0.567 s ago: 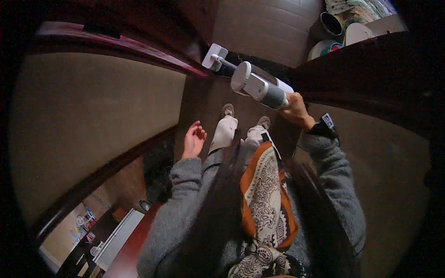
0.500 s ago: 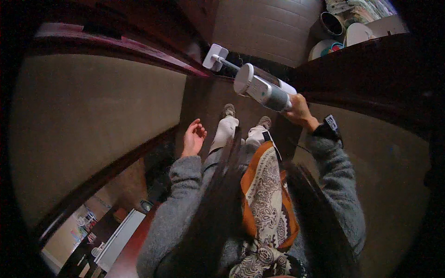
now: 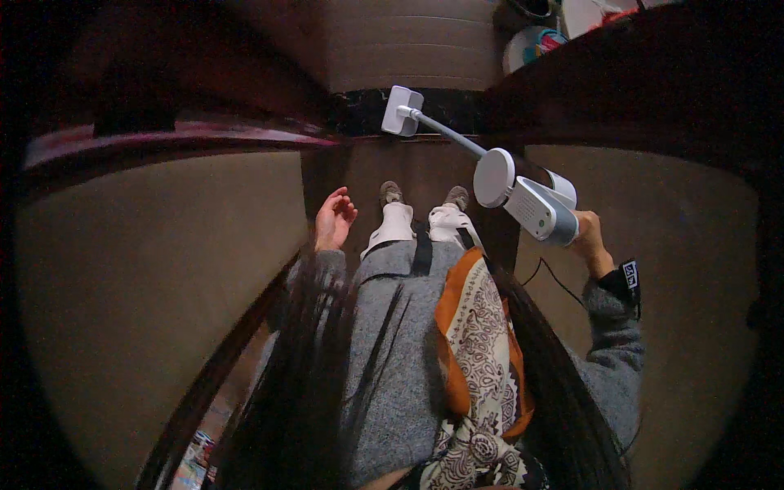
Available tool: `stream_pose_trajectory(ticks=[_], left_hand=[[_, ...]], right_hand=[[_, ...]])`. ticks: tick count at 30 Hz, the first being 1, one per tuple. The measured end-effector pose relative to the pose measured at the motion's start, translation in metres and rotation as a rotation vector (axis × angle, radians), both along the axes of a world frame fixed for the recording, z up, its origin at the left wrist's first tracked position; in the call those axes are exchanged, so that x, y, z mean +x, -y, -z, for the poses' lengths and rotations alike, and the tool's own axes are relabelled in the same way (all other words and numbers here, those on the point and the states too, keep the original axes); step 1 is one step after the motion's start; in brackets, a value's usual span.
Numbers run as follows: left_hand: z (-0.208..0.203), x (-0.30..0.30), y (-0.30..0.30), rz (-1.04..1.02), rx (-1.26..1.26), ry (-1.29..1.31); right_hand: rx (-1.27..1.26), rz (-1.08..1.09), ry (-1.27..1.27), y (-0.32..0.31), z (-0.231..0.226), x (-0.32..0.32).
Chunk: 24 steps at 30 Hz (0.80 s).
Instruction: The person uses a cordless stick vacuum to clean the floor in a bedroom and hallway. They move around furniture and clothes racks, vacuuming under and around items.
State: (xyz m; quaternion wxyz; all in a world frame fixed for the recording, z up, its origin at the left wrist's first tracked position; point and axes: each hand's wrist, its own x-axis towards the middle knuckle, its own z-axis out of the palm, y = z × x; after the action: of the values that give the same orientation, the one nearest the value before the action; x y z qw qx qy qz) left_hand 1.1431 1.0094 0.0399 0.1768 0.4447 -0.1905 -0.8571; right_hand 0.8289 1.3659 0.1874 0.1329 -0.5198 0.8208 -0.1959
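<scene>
A white and grey stick vacuum cleaner [image 3: 535, 200] slants across the view, with my right hand [image 3: 591, 241] wrapped round its rear handle. Its thin tube runs forward and left to a white floor head [image 3: 402, 111], which sits at a dark marble-like threshold [image 3: 453, 110] in a doorway. My left hand [image 3: 336, 219] hangs free beside my left leg, its fingers loosely curled but apart, with nothing in it. Below the vacuum's body, my two shoes [image 3: 392, 193] stand on the dark floor.
Beige walls [image 3: 188, 220] rise at both sides of this narrow passage. Past the threshold lies a tiled floor [image 3: 408, 53]. A white tub with colourful things [image 3: 531, 49] stands at the far right. Dark wooden door framing [image 3: 596, 90] flanks the opening. A thin black cord [image 3: 563, 286] hangs near my right arm.
The vacuum and my right hand have shifted right and lower in view, and the floor head has moved right along the threshold. My view has turned and my left hand remains free.
</scene>
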Motion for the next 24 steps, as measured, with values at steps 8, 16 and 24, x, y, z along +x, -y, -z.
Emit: stream_pose_trajectory(ticks=[8, 16, 24], left_hand=[[-0.017, 0.012, -0.001, -0.039, -0.005, 0.054], [-0.019, 0.026, 0.005, -0.052, -0.027, 0.040], [-0.052, -0.009, -0.009, -0.054, -0.002, 0.078]], right_hand=[[-0.096, 0.167, 0.106, -0.002, -0.001, -0.003], [-0.181, 0.431, 0.136, -0.022, 0.033, 0.031], [-0.426, 0.593, 0.213, -0.042, 0.052, 0.044]])
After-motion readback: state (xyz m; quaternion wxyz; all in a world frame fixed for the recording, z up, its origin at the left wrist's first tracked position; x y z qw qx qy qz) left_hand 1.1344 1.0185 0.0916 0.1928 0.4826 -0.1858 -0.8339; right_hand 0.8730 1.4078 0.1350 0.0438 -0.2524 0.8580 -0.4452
